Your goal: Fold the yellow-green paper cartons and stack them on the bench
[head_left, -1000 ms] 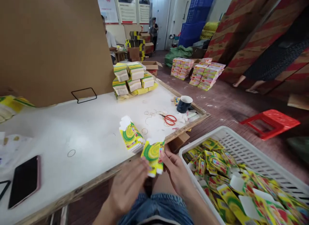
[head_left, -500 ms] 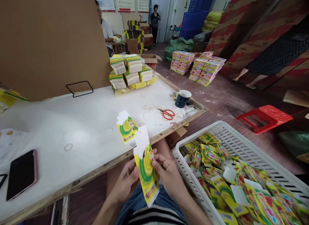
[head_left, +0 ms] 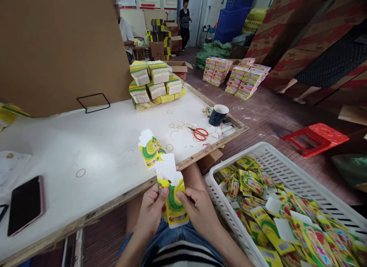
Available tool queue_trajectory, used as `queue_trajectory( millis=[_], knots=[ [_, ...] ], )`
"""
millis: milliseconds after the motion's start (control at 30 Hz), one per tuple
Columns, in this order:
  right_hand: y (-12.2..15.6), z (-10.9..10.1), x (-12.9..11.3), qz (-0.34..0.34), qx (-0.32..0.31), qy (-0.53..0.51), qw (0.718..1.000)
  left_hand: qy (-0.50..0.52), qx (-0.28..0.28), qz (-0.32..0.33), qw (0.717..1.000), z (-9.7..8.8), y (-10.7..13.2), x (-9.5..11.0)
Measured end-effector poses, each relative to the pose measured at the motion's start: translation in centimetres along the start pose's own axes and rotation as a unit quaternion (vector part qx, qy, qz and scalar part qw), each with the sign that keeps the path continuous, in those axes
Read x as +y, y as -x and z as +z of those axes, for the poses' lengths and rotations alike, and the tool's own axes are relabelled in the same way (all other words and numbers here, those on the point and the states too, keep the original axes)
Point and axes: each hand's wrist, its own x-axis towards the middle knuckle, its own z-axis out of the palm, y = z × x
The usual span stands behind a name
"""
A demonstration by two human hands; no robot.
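Between my two hands, above my lap, is a yellow-and-green printed carton [head_left: 174, 200] with its white end flaps pointing away from me. My left hand [head_left: 152, 205] grips the carton's left edge, thumb on the printed face. On the opposite edge my right hand [head_left: 197, 205] pinches it the same way. The fingers behind the carton are hidden. Just beyond it, a small stack of flat cartons [head_left: 150, 150] with the same print lies at the table's near edge.
A white basket [head_left: 265, 146] full of printed cartons stands at my right. On the white table [head_left: 109, 144] are bundled cartons [head_left: 156, 81], red-handled scissors [head_left: 200, 134], a dark mug [head_left: 218, 116], rubber bands and a phone [head_left: 25, 205]. A red stool [head_left: 318, 139] and people are farther off.
The carton has turned from a slanted, narrow view to face me more squarely and looks wider. My left hand has moved up onto its left edge, and both thumbs now press its face.
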Motion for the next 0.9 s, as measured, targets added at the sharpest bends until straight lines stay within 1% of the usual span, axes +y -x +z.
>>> queue_trajectory(
  millis=[133, 200, 233, 300, 333, 400, 500, 567, 633, 733, 833, 900],
  knots=[
    [-0.4, -0.4, 0.5, 0.009, 0.056, 0.001, 0.998, -0.117, 0.049, 0.053, 0.99, 0.5, 0.4, 0.1],
    [-0.5, -0.8, 0.5, 0.003, 0.068, -0.032, 0.997, -0.136, 0.061, 0.062, 0.987, 0.6, 0.8, 0.2],
    [-0.6, -1.0, 0.5, -0.008, 0.075, -0.054, 0.996, -0.136, 0.056, 0.063, 0.987, 0.6, 0.9, 0.2],
    [-0.6, -1.3, 0.5, -0.041, 0.086, -0.091, 0.991, -0.135, 0.029, 0.068, 0.988, 0.4, 1.2, 0.3],
    [-0.6, -1.5, 0.4, -0.058, 0.08, -0.1, 0.99, -0.134, 0.01, 0.071, 0.988, 0.3, 1.2, 0.4],
    [-0.7, -1.9, 0.3, -0.076, 0.042, -0.112, 0.99, -0.135, -0.028, 0.062, 0.988, -0.2, 1.3, 0.6],
    [-0.7, -2.9, -0.2, -0.074, -0.024, -0.111, 0.991, -0.123, -0.073, 0.023, 0.989, -0.6, 1.3, 1.1],
    [-0.8, -3.5, -0.5, -0.066, -0.052, -0.085, 0.993, -0.107, -0.101, 0.002, 0.989, -0.7, 1.4, 1.4],
    [-0.9, -3.9, -0.7, -0.064, -0.065, -0.05, 0.995, -0.1, -0.121, -0.015, 0.988, -0.6, 1.5, 1.5],
    [-1.1, -3.7, -0.7, -0.077, -0.047, -0.027, 0.996, -0.089, -0.126, -0.022, 0.988, -0.4, 1.7, 1.4],
    [-1.3, -3.2, -0.3, -0.084, 0.003, -0.08, 0.993, -0.076, -0.126, -0.011, 0.989, -0.4, 1.6, 1.1],
    [-1.4, -3.2, -0.1, -0.089, 0.02, -0.103, 0.99, -0.09, -0.132, -0.009, 0.987, -0.6, 1.4, 1.0]
  ],
)
